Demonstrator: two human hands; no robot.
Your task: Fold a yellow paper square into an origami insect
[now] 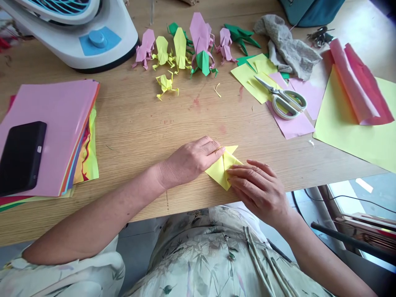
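A small piece of folded yellow paper [219, 170] lies near the front edge of the table, with creases down its middle and a pointed flap at the top. My left hand [196, 157] holds its upper left part, fingers pressed together and tips at the centre crease. On the paper's right side, the bent fingers of my right hand [260, 187] grip the edge and cover part of it. My thumbs are partly hidden.
Origami frogs, such as a large pink one [199, 35] and a small yellow one [166, 84], stand at the back. Scissors [287, 103] lie on paper pieces to the right. A phone [23, 156] rests on a paper stack [62, 111]; a white fan base [120, 37] stands behind.
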